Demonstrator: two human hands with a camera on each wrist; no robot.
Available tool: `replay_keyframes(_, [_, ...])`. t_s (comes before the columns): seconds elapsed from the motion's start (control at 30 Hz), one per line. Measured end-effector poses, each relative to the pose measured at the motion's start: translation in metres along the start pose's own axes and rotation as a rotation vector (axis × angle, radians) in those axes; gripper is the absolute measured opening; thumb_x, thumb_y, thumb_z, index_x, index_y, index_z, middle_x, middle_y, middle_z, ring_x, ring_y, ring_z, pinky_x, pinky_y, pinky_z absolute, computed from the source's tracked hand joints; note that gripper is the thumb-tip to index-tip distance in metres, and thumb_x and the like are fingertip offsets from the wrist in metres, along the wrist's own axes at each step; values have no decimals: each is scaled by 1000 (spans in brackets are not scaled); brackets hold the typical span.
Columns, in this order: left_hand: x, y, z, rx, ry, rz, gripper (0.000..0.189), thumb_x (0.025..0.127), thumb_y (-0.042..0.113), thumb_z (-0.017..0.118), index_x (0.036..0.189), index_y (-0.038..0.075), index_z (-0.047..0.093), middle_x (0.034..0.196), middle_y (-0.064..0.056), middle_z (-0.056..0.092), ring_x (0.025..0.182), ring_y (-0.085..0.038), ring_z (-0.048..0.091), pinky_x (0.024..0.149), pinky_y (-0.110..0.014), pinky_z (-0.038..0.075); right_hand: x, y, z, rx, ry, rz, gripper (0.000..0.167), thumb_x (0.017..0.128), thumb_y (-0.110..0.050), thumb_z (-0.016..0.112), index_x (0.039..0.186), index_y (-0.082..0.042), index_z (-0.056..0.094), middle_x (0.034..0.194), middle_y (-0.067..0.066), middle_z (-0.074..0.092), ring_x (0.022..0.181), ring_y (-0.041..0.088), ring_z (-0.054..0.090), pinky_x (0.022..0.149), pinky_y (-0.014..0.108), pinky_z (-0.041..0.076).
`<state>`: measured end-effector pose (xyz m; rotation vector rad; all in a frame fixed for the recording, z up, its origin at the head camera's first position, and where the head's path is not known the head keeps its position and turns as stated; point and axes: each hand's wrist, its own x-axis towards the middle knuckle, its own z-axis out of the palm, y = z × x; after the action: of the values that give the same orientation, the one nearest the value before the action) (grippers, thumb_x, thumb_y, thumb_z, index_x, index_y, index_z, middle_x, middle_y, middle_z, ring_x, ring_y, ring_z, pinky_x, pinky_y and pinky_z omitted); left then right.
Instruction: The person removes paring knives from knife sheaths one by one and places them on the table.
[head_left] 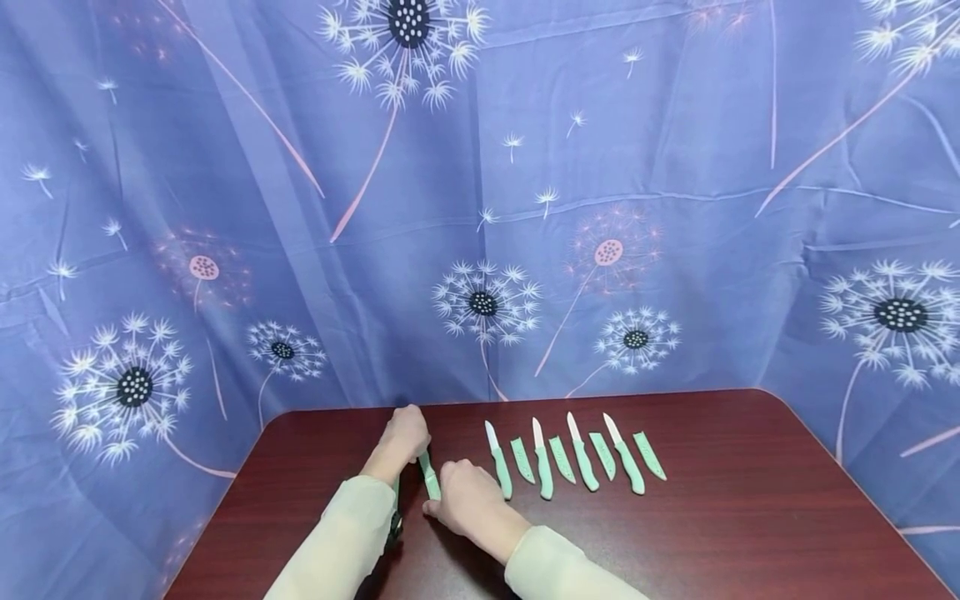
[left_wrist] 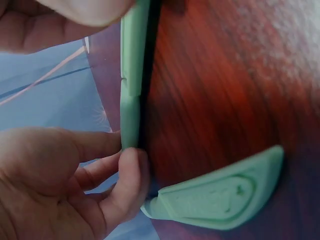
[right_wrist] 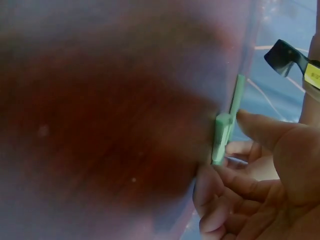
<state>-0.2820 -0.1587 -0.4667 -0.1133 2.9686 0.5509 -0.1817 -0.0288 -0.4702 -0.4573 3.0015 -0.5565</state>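
1. Knife [head_left: 425, 462], in sheath [head_left: 432, 488]: lower ctr of frame.
2. L hand [head_left: 403, 433] pinches handle [left_wrist: 130, 117]; R hand [head_left: 468, 500] pinches sheath.
3. Best: slide dead straight, no twist, grips kept well apart.

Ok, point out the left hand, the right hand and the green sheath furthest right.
Left hand [head_left: 406, 433], head view: back of the hand.
Right hand [head_left: 472, 500], head view: back of the hand.
Green sheath furthest right [head_left: 649, 456], head view: middle of its length.

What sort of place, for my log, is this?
Perhaps a makeshift filming corner: blue dandelion-print cloth curtain, dark-red wood-grain table, row of slim white-bladed mint-handled knives.
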Motion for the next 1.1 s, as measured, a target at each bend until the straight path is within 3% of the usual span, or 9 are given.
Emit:
replay_keyframes(0.07, [-1,0,1,-17,-1,-9,27,100,0,65,123,-14,61,69,-16,61,49,-20,64,46,-28,51,1,0,2,-16,-4,-5,41,84,-44,89,76,-13,63,74,4,66,73,24,70,71,38,58])
replay_keyframes(0.2, [-1,-1,3,-71,7,-25,10,99,0,67,102,-10,68,67,-14,62,50,-19,65,47,-28,52,0,0,4,-59,-1,-23,36,84,-36,89,72,-13,63,75,3,67,71,20,70,70,35,58])
replay_keyframes(0.37, [-2,-2,1,-97,18,-17,11,97,3,71,89,-4,69,62,-11,63,49,-19,66,48,-29,53,-1,2,4,-57,15,-33,36,84,-26,85,65,-16,57,73,1,67,68,17,69,69,33,58])
replay_keyframes(0.53, [-2,-2,-6,-68,49,26,23,97,9,72,76,3,64,54,-5,60,45,-16,62,47,-27,49,-3,5,-3,-24,60,-39,34,82,-20,84,65,-14,55,64,0,61,59,15,64,62,33,56])
replay_keyframes(0.63, [-2,-2,-11,-54,43,49,37,99,12,70,65,10,56,51,1,52,44,-12,52,47,-25,42,-5,7,-9,10,89,-36,29,82,-16,83,70,-12,56,63,2,59,56,16,62,57,33,54])
replay_keyframes(0.77, [-3,-4,-16,-139,54,59,30,98,11,70,71,10,57,59,1,53,51,-12,51,50,-26,42,-9,13,-19,42,143,-47,24,81,-11,80,75,-10,57,65,4,59,56,19,63,52,34,52])
replay_keyframes(0.93, [-6,-4,-20,-341,95,49,10,94,8,72,87,5,66,71,-5,68,57,-16,67,58,-31,53,-14,26,-30,-8,240,-99,21,79,-11,80,78,-9,58,70,6,60,63,23,66,56,36,55])
replay_keyframes(1.1, [-10,0,-21,-411,117,68,8,92,9,74,85,7,68,75,-5,70,58,-15,70,60,-31,57,-16,40,-41,-30,288,-120,24,78,-11,80,76,-12,56,68,3,59,62,23,66,54,39,53])
